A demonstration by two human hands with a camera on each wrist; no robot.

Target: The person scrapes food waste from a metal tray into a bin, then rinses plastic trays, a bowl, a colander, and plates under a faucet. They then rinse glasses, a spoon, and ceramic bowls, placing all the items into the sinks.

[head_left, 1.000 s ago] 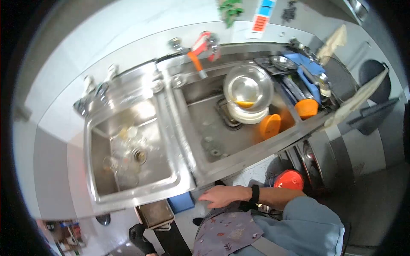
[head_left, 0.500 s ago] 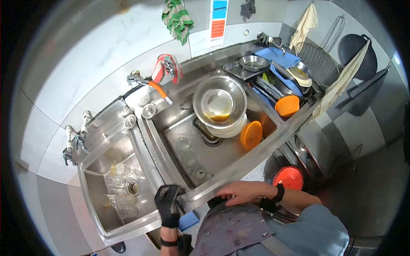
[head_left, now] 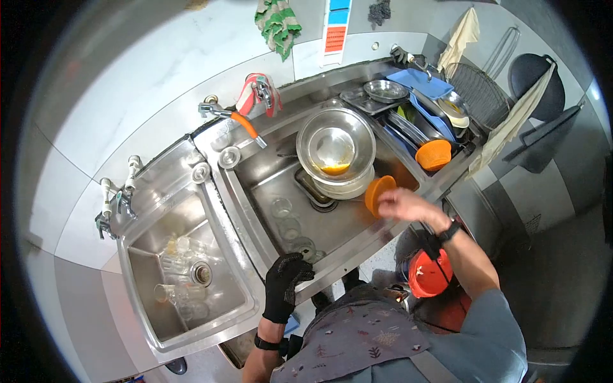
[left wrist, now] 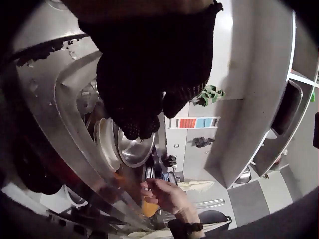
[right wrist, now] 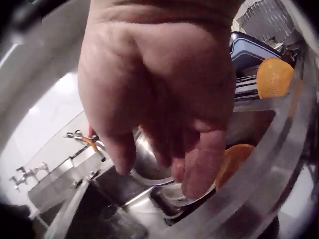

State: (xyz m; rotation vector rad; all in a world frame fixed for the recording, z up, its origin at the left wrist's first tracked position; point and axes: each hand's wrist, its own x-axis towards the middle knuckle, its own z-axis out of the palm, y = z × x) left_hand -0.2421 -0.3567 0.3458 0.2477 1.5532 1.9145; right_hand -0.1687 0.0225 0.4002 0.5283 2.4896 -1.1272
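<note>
My bare right hand (head_left: 408, 205) reaches over the front of the right basin, its fingertips right at an orange bowl (head_left: 378, 193) that leans on its side. In the right wrist view its fingers (right wrist: 199, 169) hang loosely bent, with the orange bowl (right wrist: 234, 162) beside them. My left hand (head_left: 286, 281), in a black dotted glove, hovers by the sink's front edge near several clear glasses (head_left: 289, 228). Its fingers are loosely bent in the left wrist view and hold nothing visible. A steel bowl (head_left: 335, 143) with yellow liquid sits on stacked white dishes (head_left: 348, 189).
More glasses (head_left: 182, 262) lie in the left basin. A faucet (head_left: 246, 124) with an orange hose hangs over the right basin. On the drainboard at right are blue trays (head_left: 421, 82), a steel plate (head_left: 385, 90) and another orange bowl (head_left: 434, 155). A red bucket (head_left: 428, 274) stands below.
My right hand has moved from in front of the apron up and right to the orange bowl. The left hand rose from beside the lower tray to the sink's front edge, then shifted right.
</note>
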